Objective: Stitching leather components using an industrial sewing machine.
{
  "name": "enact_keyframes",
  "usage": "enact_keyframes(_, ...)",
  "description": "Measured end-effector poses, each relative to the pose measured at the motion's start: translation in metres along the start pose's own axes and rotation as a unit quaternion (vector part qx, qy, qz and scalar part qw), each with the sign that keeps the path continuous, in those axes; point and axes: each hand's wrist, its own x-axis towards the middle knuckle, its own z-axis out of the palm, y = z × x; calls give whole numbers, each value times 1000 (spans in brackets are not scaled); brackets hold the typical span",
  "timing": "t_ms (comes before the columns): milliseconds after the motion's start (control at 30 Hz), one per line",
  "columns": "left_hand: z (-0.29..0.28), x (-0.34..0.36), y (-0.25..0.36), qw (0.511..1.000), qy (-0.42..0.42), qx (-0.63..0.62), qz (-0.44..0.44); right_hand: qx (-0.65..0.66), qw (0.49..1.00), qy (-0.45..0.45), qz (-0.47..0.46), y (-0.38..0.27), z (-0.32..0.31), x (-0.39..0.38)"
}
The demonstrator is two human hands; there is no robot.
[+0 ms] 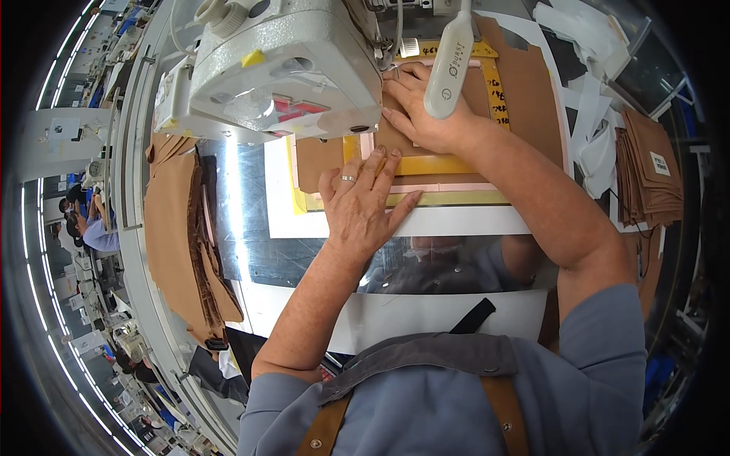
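Observation:
A brown leather-like panel (536, 99) lies under the head of a white sewing machine (281, 72). A yellow frame-shaped template (437, 165) with handwritten marks rests on the panel, and pink strips show along its edges. My left hand (356, 209) is laid over the template's near left corner, fingers spread and wearing a ring. Close to the needle area, my right hand (430, 114) presses flat on the panel inside the frame with its fingers stretched out. A white wand-shaped device (450, 68) hangs over the right hand and hides part of it.
Stacked brown pieces (171, 228) stand at the left, and another brown stack (646, 175) with a white label sits at the far right. White scraps (593, 121) lie beyond the panel. A white sheet (293, 220) lies under the work on a shiny metal tabletop (304, 262).

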Motion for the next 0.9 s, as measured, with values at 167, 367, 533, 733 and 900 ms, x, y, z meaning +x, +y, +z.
enact_keyframes(167, -7, -14, 5, 999, -21, -17, -26, 10, 998, 17, -60, 2, -1, -12)
enact_keyframes(367, -14, -26, 12, 998, -27, -36, -40, 31, 997, 5, -69, -2, -3, -23)
enact_keyframes(533, -20, -37, 16, 998, -36, -35, -39, 23, 997, 2, -70, -7, -2, -33)
enact_keyframes(733, -26, -51, 20, 997, -47, -44, -35, 24, 997, -21, -65, -20, -10, -43)
enact_keyframes(900, -32, -63, 23, 996, -62, -52, -27, 6, 997, -8, -77, -24, -8, -54)
